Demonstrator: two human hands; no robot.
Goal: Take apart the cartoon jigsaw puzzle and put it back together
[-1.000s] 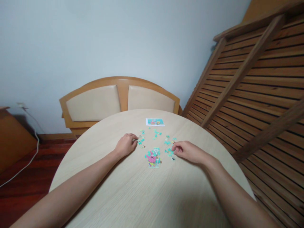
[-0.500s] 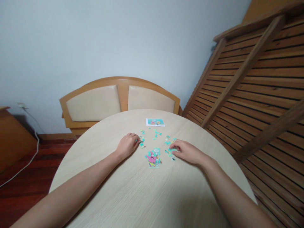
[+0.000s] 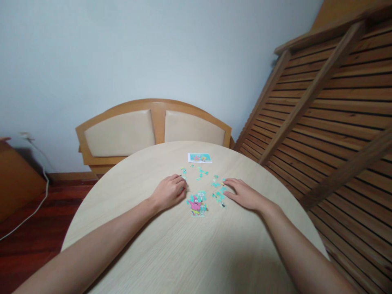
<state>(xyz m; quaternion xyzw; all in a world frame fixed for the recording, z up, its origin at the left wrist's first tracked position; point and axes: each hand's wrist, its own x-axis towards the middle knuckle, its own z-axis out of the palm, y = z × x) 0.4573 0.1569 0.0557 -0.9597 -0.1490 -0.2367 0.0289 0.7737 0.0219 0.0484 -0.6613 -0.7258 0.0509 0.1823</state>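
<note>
Just left of the puzzle [image 3: 197, 205], the left hand [image 3: 169, 191] is curled, fingertips hidden; whether it pinches anything, I cannot tell. Right of the puzzle, the right hand [image 3: 244, 195] has thumb and fingers parted beside loose pieces [image 3: 218, 195], their prints too small to read.

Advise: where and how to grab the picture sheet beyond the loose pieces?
Probably pinch the right edge of the picture sheet, coming from the right: it looks thin and flat on the table, and loose pieces lie on its near side.
</note>
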